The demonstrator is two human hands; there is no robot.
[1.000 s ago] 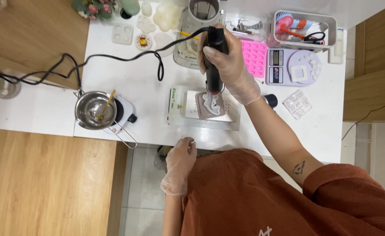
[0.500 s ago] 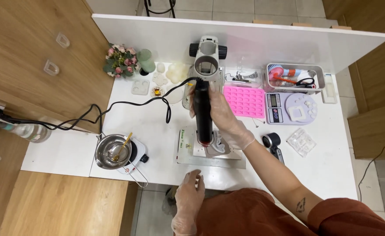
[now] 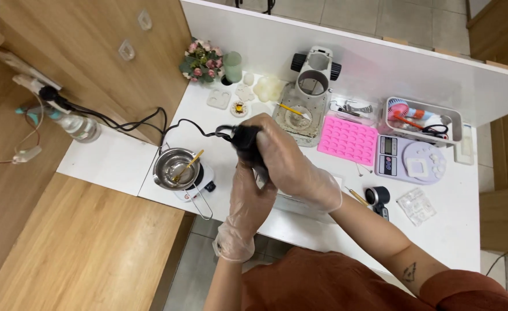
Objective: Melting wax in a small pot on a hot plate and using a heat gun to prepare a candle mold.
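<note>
One white surface (image 3: 450,230) carried everything. On it stood one metal pot (image 3: 175,167) on a small burner near the left edge, with one yellow stick (image 3: 188,166) leaning inside. Toward the back edge lay one pink mould (image 3: 347,140), one lilac scale (image 3: 409,162), one white basket (image 3: 421,113) of tools, one grey magnifier stand (image 3: 313,86), one bunch of flowers (image 3: 202,60) at the back left corner and a few pale moulds (image 3: 218,98) beside it. One clear packet (image 3: 415,206) lay toward the right edge.

Two gloved hands met over the middle of the surface. The right hand (image 3: 291,164) was wrapped from above around one black heat tool (image 3: 245,140), its grip closed tight on the body. The left hand (image 3: 248,198) came up from the front edge and touched the tool's underside; whether its fingers were closed around it could not be told.

Only the tool's rear end and its one black cord (image 3: 144,122), running off the left edge, showed; the nozzle was hidden under the right hand. The tray beneath the hands was mostly covered. The tool sat inside the right grip, above the surface, just right of the pot.
</note>
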